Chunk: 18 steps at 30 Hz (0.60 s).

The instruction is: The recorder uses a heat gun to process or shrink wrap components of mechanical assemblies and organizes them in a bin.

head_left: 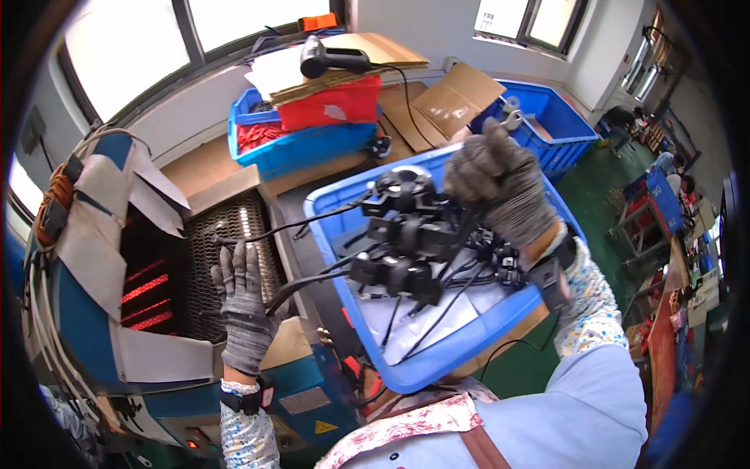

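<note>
My right hand [500, 184], in a grey knit glove, is closed over the far part of a blue tub [414, 379]. Black cables run down from it beside a cluster of black plastic parts [402, 238], which hangs over the tub, slightly blurred. Other black cables [312, 279] stretch left from the cluster, their ends close to my left hand [246, 313]. That hand, gloved alike, has its fingers stretched out above the edge of a metal mesh conveyor [234, 234]. More black cabled parts [496, 262] lie in the tub on white sheeting.
At the left, a blue heating machine [90, 289] glows red inside, with pale flaps round its opening. A black handheld scanner [332, 59] rests on stacked cardboard above a blue bin [312, 152] with red contents. Another blue crate [547, 133] stands at the back right.
</note>
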Tool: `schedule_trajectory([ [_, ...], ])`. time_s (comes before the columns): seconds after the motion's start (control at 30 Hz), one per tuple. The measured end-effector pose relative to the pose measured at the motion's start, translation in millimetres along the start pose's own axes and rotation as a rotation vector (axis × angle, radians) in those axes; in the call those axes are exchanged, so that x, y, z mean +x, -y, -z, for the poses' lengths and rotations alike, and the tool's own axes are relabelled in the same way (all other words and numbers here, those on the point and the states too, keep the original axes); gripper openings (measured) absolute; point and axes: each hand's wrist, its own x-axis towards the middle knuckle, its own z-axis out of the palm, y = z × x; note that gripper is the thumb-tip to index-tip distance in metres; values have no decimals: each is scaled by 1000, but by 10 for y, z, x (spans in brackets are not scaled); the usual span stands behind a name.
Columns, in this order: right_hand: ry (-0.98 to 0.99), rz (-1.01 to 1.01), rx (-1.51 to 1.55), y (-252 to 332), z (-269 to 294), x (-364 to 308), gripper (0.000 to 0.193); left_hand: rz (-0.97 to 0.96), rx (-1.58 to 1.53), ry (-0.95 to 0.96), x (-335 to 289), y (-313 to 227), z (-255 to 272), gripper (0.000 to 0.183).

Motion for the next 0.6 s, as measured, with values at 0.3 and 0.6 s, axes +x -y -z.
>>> schedule_trajectory([
  [0.3,-424,-440,212,355,1575,-914,51,-258,-169,284,538,-1223,-474,51],
  [0.6,-665,-940,390,-313,2745,-1623,26,-256,49,704,871,-1983,-887,35],
])
